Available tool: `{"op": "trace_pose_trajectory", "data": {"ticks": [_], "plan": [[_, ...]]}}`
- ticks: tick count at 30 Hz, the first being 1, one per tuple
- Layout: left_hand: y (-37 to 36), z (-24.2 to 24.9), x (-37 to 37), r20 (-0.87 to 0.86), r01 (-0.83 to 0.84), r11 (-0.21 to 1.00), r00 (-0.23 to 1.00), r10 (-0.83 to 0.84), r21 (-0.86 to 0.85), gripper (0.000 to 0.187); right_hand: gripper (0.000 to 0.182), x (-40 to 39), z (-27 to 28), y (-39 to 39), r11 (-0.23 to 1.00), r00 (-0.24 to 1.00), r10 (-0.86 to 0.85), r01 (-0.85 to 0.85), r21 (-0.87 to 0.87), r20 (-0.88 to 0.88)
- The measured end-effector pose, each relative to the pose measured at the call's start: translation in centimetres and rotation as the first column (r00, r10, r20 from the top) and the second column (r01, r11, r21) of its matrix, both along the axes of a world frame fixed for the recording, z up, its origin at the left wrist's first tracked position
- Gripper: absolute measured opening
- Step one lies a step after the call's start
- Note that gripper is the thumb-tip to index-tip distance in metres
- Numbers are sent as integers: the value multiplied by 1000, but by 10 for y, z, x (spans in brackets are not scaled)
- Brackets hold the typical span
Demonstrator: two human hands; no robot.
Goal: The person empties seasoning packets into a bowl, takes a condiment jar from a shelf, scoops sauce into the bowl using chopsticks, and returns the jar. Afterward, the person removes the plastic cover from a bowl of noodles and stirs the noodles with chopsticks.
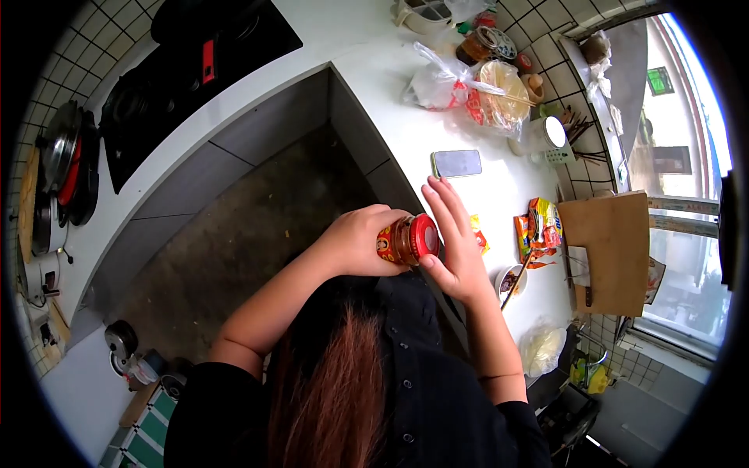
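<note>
My left hand [363,240] is wrapped round a glass jar [402,239] with a red lid and a red and yellow label. The jar lies tilted on its side in the air, its lid facing right. Beside the lid is my right hand [460,253], its fingers stretched out and its thumb close to the lid's lower edge; whether the thumb touches is unclear. Just beyond my right fingertips a phone [457,163] rests on the white counter [382,86]. A small bowl [511,282] with dark food and chopsticks stands right of my right wrist.
Colourful snack packets [540,230] lie near a brown board [607,253] at the right. Plastic bags [437,84], jars and a white container [546,134] line the back. A black stove [187,78] is at the upper left. One clear bag [542,349] sits by the sink.
</note>
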State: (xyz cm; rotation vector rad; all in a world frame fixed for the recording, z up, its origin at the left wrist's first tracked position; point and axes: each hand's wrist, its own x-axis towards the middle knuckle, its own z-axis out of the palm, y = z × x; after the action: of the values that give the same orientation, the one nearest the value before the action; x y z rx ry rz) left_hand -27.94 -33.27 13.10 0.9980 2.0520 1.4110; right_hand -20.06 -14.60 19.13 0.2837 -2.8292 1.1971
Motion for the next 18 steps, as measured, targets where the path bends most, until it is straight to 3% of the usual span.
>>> {"op": "trace_pose_trajectory", "data": {"ticks": [6,9,18], "plan": [[5,-2,1,117,135,989,983,-142,59,59,70,-6,-16,-3,979,993,119,-113,-168,25],[4,6,-1,167,167,986,972,-166,8,56,67,-3,-13,-13,975,994,72,-52,-218,84],[5,-3,23,24,26,1000,999,-26,-9,58,54,8,-13,-19,970,983,-37,78,-232,177]]}}
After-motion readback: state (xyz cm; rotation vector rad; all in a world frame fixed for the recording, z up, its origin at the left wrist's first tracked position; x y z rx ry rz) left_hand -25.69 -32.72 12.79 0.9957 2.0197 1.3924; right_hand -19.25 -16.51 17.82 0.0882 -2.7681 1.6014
